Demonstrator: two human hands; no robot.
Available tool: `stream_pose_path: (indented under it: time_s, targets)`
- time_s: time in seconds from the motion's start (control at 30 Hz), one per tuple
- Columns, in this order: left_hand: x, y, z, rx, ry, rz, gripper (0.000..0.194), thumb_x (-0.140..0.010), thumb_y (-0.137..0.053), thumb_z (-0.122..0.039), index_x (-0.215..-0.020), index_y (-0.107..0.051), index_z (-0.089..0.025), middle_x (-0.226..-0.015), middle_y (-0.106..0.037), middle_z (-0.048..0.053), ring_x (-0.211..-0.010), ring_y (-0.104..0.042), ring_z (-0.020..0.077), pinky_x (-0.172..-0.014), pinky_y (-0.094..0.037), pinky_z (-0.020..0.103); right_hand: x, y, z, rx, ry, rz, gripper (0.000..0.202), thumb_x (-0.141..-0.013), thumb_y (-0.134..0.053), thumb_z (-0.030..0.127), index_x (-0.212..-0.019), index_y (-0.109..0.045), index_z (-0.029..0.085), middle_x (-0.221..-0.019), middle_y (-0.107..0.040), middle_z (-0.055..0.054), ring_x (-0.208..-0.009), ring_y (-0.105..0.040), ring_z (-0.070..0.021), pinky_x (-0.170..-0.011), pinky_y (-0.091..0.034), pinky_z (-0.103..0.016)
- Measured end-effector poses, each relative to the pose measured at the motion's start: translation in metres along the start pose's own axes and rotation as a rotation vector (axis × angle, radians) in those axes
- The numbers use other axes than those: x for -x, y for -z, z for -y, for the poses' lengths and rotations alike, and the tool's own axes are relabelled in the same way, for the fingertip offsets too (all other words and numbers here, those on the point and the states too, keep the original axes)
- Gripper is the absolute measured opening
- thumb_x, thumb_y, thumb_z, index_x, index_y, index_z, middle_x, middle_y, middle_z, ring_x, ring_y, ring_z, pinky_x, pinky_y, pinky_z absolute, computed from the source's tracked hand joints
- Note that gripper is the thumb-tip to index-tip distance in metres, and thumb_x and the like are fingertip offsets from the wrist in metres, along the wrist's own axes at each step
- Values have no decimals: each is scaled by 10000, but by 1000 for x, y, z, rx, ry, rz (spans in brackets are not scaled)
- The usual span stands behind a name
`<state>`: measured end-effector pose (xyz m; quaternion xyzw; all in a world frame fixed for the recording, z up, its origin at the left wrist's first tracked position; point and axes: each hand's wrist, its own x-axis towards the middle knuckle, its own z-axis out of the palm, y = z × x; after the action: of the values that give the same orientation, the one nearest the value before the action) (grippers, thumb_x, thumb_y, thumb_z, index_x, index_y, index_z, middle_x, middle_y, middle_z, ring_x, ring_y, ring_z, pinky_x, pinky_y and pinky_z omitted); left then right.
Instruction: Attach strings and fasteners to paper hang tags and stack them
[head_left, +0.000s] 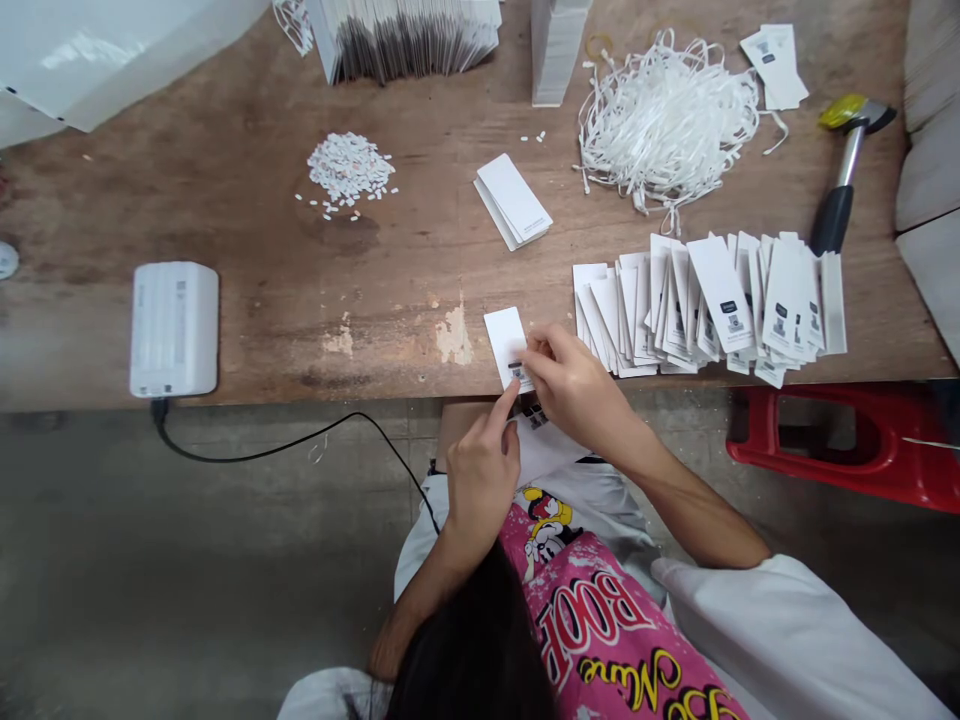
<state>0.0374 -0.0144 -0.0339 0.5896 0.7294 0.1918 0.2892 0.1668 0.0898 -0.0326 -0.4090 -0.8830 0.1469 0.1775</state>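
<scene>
brown wood desk (420,250); card row (720,310) on it. white cord heap (667,125) just behind the row. hands left of the row: right hand (574,385), fingers pinched narrow at the loose card (502,335); blurred, can't tell if anything's in them. left hand (484,470), index out at the card's near end, others curled, grip unclear. card lies left of the row. i'd press that index flat to stop skid, pinch lightly, avoid creasing.

On the table (397,300), the card row (720,290) lies right of a card (501,335), before the string pile (667,125).
</scene>
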Motion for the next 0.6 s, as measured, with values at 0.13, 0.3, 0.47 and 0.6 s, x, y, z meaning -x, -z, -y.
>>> stream_pose_path:
  time_s: [0.13,0.3,0.47,0.6]
  targets:
    - [-1,-1,1,15,2,-3,519,-877,-530,-124,-1363,-503,-302,-1045,-733,26,-891,-698,186,-785,-521,288,6,-1,1,141,26,-88,433,-956,-336,92,-1373,-455,91,-989,-585,-135,-847,-508,-202,-709,-427,-336]
    - [-3,-2,2,50,2,-17,461,-874,-542,-134,-1305,-556,-297,-1068,-734,25,-921,-702,200,-802,-525,304,16,-4,8,199,116,-14,331,-943,-477,236,-1216,-590,87,-1059,-628,-138,-909,-507,-238,-715,-401,-363]
    - [1,-2,8,194,99,-31,689,-849,-607,-192,-1467,-318,-282,-895,-739,-9,-822,-699,166,-775,-532,287,27,-9,4,250,209,14,354,-921,-529,227,-1244,-569,86,-1135,-632,-135,-977,-508,-250,-782,-405,-385]
    - [4,3,16,292,168,-21,647,-832,-634,-255,-1429,-388,-290,-865,-727,-23,-814,-688,149,-808,-521,286,41,11,5,101,200,-177,317,-896,-565,134,-1206,-607,180,-863,-636,-47,-747,-516,-165,-659,-400,-323]
